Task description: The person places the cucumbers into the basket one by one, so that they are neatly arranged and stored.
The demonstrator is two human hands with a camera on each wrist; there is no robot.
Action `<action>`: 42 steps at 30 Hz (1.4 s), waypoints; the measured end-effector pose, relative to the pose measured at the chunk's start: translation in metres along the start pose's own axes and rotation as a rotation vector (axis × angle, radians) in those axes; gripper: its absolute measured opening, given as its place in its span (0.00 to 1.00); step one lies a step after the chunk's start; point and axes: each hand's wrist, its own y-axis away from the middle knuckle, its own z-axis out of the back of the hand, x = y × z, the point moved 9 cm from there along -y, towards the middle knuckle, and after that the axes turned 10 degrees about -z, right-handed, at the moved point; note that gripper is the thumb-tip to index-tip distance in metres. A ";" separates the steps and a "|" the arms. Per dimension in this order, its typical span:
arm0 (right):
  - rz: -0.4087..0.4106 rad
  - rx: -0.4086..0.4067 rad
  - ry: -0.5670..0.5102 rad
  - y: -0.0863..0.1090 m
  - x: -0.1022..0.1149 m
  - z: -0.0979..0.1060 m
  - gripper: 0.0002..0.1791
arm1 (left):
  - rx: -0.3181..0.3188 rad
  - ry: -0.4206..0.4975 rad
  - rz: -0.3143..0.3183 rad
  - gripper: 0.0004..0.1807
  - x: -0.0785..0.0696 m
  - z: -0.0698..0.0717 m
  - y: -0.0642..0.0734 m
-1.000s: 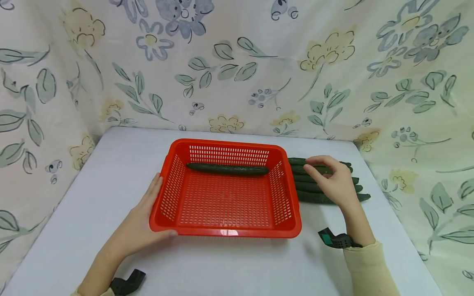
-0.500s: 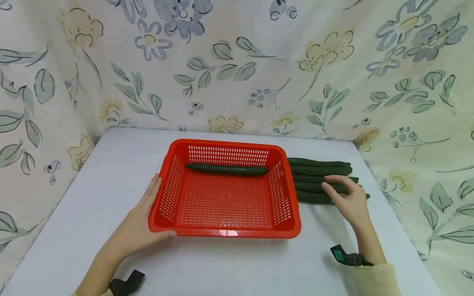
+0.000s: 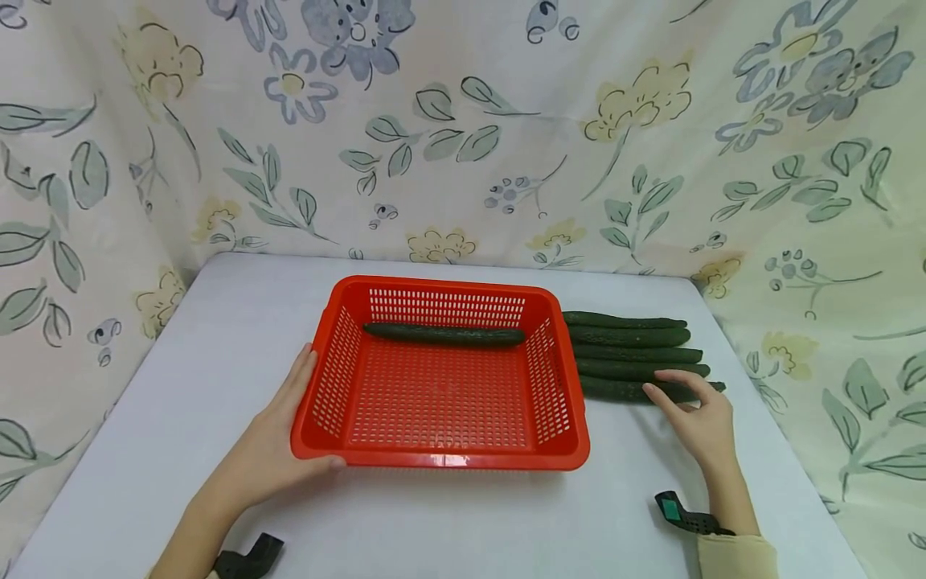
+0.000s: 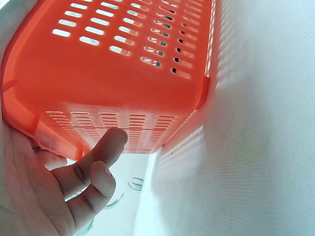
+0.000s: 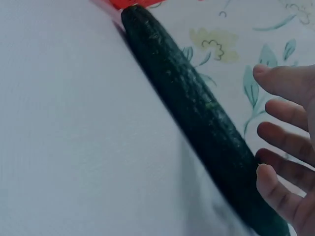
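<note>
A red plastic basket [image 3: 441,461] with slotted walls stands mid-table, one dark green cucumber [image 3: 444,334] lying along its far side. My left hand [image 3: 271,446] holds the basket's near left corner, thumb along the front rim and fingers on the left wall; in the left wrist view some fingers curl beneath the rim. Several cucumbers [image 3: 629,337] lie side by side to the right of the basket. Over the nearest cucumber [image 5: 189,108] hovers my right hand [image 3: 698,418], thumb and fingers parted around its right part, gripping nothing.
The white-covered table [image 3: 463,531] extends around the basket on all sides. A flower-print cloth [image 3: 463,201] hangs behind it and at both sides. Each wrist carries a black band; the right one is the wrist camera [image 3: 690,516].
My right hand has moved toward me and to the right, from over the far cucumbers to the nearest one. The left hand and the basket have stayed in place.
</note>
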 end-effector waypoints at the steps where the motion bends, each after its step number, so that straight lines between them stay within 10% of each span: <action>1: 0.008 0.006 0.000 0.000 -0.001 -0.002 0.17 | 0.000 -0.002 0.001 0.78 0.000 0.000 0.000; 17: 0.227 0.068 0.177 0.002 0.007 -0.024 0.20 | 0.004 -0.005 -0.004 0.78 -0.006 0.003 0.000; 25: 0.209 0.160 0.236 0.001 0.003 -0.030 0.20 | -0.006 0.001 -0.006 0.77 -0.003 0.001 0.001; 42: 0.181 0.094 0.221 0.000 -0.004 -0.026 0.19 | -0.002 0.002 -0.003 0.78 -0.007 0.002 0.001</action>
